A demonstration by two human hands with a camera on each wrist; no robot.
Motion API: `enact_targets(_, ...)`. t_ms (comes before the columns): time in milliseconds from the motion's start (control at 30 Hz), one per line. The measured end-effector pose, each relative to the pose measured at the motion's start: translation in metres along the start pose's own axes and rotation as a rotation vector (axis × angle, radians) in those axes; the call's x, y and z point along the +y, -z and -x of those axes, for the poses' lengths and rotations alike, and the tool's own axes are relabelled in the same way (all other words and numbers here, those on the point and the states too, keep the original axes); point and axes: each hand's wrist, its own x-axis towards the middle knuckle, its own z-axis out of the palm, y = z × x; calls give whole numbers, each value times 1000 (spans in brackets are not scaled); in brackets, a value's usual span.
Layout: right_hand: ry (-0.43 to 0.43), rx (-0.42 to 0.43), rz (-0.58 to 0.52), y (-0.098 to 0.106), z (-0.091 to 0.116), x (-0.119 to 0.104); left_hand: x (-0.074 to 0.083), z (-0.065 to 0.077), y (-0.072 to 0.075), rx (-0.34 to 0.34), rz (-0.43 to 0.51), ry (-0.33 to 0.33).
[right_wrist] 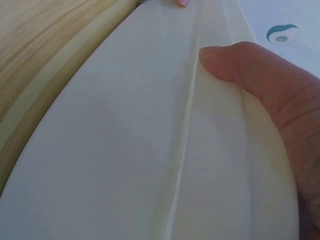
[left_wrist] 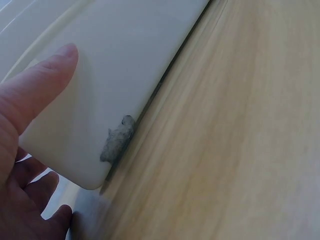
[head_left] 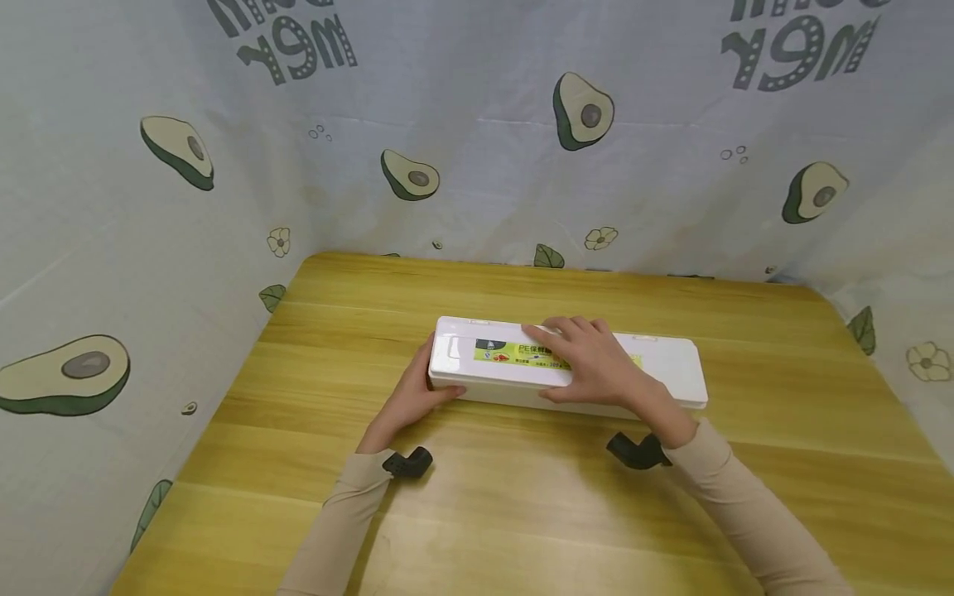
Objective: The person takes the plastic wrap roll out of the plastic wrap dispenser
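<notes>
Steadying this long white box (head_left: 507, 395) well is, I judge, a matter of balance: from my remote seat I'd have the left hand (head_left: 413, 393) brace its end while the right hand (head_left: 596, 364) bears lightly on the lid (head_left: 667, 368), since the walls look as if they could flex under a hard squeeze. I'd match the pressure on both sides, and mind the right thumb (right_wrist: 235, 62), which lies by the lid's seam (right_wrist: 187, 115) and could catch it.

Reading across the head view, the left hand sits just left of centre, grasping the box's left end, with its thumb (left_wrist: 50, 72) on the front wall and fingers round the end. A grey mark (left_wrist: 117, 140) shows near the lower corner in the left wrist view. The box stretches from there through the centre toward the right of the frame, on the worktop (head_left: 522, 497), its yellow-green label (head_left: 514, 352) partly covered. Right of centre, the right hand straddles the box, grasping it across its width, fingers over the lid; the box's right end juts out past it. I can't tell whether it lies wholly flat.
</notes>
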Motion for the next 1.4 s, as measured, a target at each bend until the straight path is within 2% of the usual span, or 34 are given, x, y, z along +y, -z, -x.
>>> enact_targets(167,2,17,4,3,4,1,-5,-2,0,-8,-15,-13)
enact_targets(367,-16,20,-2,6,10,3,-3,-1,0,-5,-8,-21)
enact_targets(700,-69,6,-17,12,18,7,-4,-1,-1,1,-19,-6)
enact_targets(1000,-119,35,-21,13,30,15,-3,1,-1,5,-35,-12)
enact_targets(1200,-127,54,-22,12,40,19,-1,5,-1,-1,-14,6)
enact_targets(1400,-165,56,-10,13,49,24,0,4,-1,-11,-10,-26)
